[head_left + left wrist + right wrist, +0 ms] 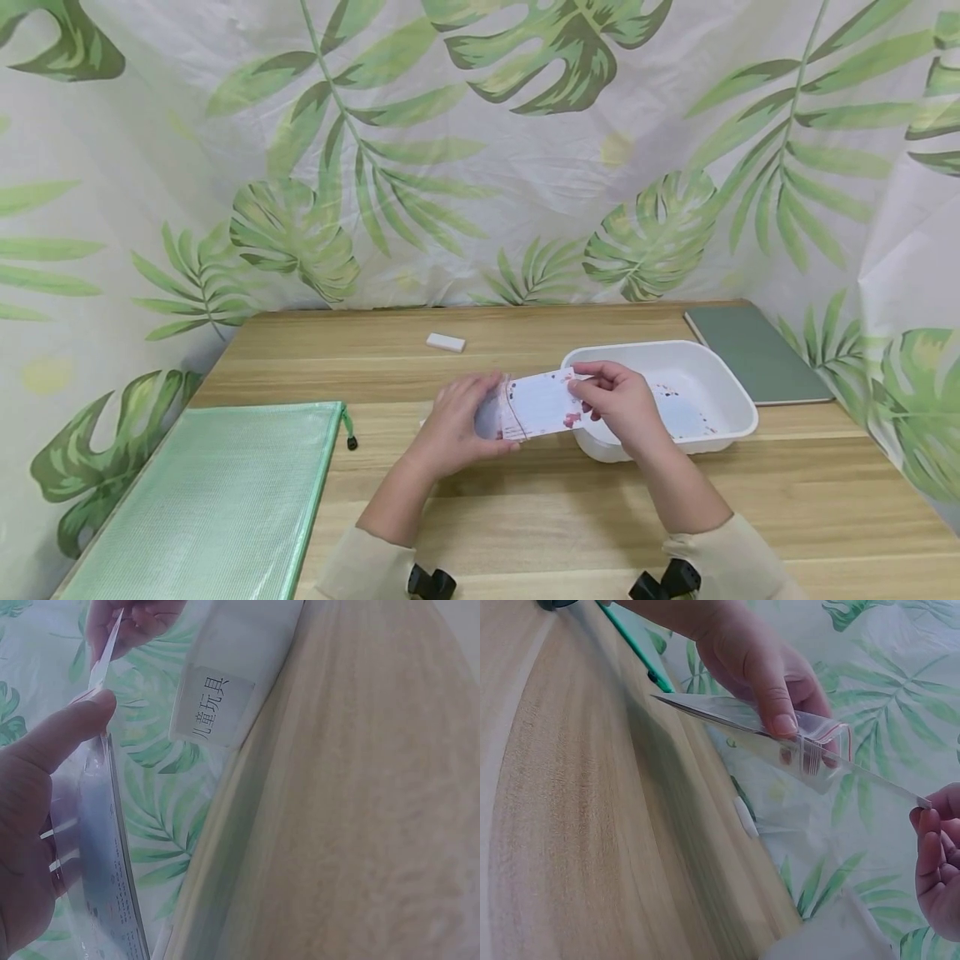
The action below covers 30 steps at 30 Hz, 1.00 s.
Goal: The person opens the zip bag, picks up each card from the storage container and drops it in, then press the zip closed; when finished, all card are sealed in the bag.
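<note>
My left hand (453,425) grips a clear zip bag (821,769) with a red line along its mouth, thumb pressed on its near side. A flat printed stack (105,847) shows inside the plastic in the left wrist view. From the bag's mouth sticks a white card (543,400) with reddish floral spots. Its outer end is pinched between the thumb and fingers of my right hand (618,404). Both are held above the table, by the left end of a white plastic basin (720,375). Inside the basin lies a similar spotted card (686,408), partly behind my right hand.
A green mesh zip pouch (217,492) lies at the left of the wooden table (540,533). Towards the back is a small white block (446,342). A dark green notebook (765,354) lies at the back right, beside the basin. Leaf-patterned cloth (540,192) hangs behind.
</note>
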Available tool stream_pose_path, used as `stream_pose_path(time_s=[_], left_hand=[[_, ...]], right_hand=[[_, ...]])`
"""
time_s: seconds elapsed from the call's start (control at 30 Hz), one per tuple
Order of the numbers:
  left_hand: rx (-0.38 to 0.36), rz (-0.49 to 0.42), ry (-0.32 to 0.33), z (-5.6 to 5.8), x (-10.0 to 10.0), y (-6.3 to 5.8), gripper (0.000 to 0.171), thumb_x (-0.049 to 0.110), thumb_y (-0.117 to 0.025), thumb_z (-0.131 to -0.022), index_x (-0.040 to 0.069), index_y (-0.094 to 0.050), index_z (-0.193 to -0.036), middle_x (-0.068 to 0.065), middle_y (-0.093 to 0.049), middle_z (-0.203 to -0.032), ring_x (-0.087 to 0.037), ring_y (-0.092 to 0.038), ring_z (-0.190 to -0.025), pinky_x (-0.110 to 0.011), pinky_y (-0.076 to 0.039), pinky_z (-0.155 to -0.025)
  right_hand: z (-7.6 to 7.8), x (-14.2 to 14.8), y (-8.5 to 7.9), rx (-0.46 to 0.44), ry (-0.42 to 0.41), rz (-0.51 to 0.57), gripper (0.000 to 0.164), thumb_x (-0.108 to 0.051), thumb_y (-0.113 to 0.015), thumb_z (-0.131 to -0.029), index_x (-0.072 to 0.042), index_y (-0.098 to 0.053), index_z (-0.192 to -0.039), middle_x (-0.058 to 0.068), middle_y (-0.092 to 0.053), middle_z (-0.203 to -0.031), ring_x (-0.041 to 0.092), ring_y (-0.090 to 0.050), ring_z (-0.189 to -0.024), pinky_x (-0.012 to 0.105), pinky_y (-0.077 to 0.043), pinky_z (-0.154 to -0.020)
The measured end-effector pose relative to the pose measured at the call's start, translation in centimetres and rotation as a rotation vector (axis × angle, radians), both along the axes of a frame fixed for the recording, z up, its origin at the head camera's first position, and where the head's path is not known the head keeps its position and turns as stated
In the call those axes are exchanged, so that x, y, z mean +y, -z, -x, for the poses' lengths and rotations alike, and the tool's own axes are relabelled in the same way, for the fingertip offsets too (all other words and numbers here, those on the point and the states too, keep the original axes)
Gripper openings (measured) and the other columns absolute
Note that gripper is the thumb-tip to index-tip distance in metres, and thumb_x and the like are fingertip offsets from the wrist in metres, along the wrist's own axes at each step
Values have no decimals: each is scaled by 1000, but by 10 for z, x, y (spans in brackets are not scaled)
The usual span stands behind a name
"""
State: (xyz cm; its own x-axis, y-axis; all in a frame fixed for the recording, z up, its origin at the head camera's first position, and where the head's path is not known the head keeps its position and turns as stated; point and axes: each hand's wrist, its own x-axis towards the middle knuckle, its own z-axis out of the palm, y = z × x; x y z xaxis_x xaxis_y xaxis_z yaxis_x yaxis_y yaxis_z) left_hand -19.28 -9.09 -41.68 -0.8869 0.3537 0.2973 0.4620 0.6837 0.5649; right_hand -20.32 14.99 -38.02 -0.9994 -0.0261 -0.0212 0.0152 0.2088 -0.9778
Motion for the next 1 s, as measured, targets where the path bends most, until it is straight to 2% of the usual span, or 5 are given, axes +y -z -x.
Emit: stream_pose_path(time_s=[0.27,0.47,0.73,0.87,1.0], left_hand=[[-4,3,5,1,1,1,88,37,-88,-68,9,-49,-143,-9,-56,-139,-29,-47,-131,-50,-33,-108],[-17,-1,-1,0,0,-2,88,37,-87,-69,9,-48,-143,-10,-56,-138,-30,-47,-131,-51,-32,-109],[7,-9,-7,2,-1,-3,87,36,-88,-68,9,-49,-142,-9,-58,-135,-28,-49,-128,-51,-34,-107],[6,-9,0,1,-2,-1,87,36,-87,-69,8,-49,-142,-10,-57,-136,-29,-49,-129,-51,-35,-107],[4,-10,2,0,-2,-1,86,37,-87,-69,9,-49,-142,-11,-57,-137,-29,-49,-129,-51,-35,-107]], right_hand=[[6,-11,6,12,-107,-21,37,-7,-69,-87,7,-64,-120,-7,-66,-74,6,-58,-63,20,-46,-55],[6,-12,11,1,-124,-12,37,-9,-69,-88,4,-64,-123,-8,-66,-73,8,-61,-64,20,-48,-57],[3,-10,13,38,-186,-47,34,-11,-69,-88,6,-67,-117,-5,-71,-81,9,-64,-70,22,-50,-61],[4,-17,17,44,-219,-71,32,-14,-70,-88,3,-69,-115,-4,-70,-81,12,-62,-71,23,-49,-62],[5,-28,21,54,-238,-100,30,-15,-71,-88,1,-71,-114,-5,-63,-74,10,-54,-67,23,-46,-57]])
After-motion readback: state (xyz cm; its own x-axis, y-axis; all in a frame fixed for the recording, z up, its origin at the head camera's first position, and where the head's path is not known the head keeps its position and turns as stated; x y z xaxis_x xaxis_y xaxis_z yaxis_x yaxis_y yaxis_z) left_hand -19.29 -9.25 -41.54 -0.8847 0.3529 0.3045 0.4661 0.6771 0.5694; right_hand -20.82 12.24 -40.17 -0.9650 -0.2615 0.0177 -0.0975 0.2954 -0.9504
